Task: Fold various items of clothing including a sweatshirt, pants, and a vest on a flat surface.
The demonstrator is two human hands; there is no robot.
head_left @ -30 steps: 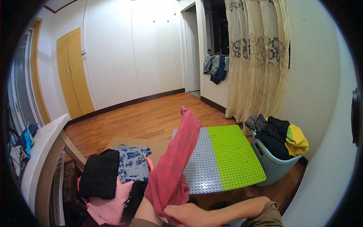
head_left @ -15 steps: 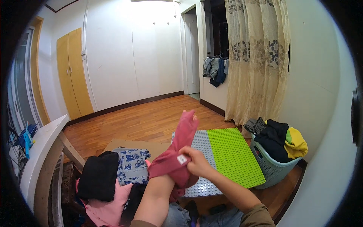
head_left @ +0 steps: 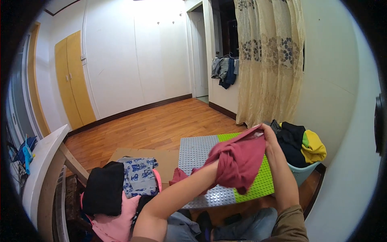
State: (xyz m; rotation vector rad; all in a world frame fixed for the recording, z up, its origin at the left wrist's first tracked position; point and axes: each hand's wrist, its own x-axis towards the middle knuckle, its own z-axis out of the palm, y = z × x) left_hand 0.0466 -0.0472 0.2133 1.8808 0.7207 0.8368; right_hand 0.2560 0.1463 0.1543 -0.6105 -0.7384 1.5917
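A dusty-red cloth garment hangs bunched above the studded board in front of me; whether it is a top or trousers I cannot tell. My left forearm runs into its opening, and the cloth hides my left hand and its fingers. At the upper right edge of the garment, my right hand has its fingers closed on the fabric near a small pale label. A loose end of the cloth droops beside my left forearm, over the grey part of the studded board.
Left of me lie folded clothes: a black one, a grey patterned one and a pink one. A blue-green basket of clothes stands at right. A white-topped table edges the left side; cardboard lies behind the clothes.
Both hands and the red garment have moved right. The cloth that stood up around my left hand now lies gathered over it, and my right hand has lifted the garment's edge up and away.
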